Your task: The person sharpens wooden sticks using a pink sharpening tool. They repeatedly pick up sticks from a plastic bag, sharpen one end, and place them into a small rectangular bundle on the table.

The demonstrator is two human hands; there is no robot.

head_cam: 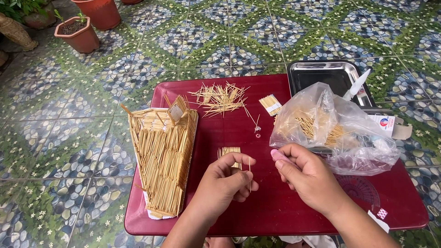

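Left hand point(225, 181) sits near the front edge of the dark red table point(275, 211), fingers curled shut around a small flat panel of glued toothpicks point(229, 152); only the panel's upper part shows above the knuckles, the rest is hidden in the grip. A single toothpick point(250, 172) stands upright at the thumb and forefinger; which finger pins it is hard to make out.

Right hand point(305, 177), just beside the left, is closed on a small pink object point(278, 155); only its rounded end shows, so its kind cannot be told.

Toothpick roof model point(163, 158) lies along the left edge of the table, its lower end overhanging a white base. Loose toothpick pile point(220, 98) lies near the back edge. A clear plastic bag point(335, 131) toward the right edge blurs the toothpicks inside. Steel tray point(326, 76) at the back right corner is partly covered by the bag; a white glue bottle point(358, 85) rests on its rim. Both forearms are cut off by the bottom of the view.
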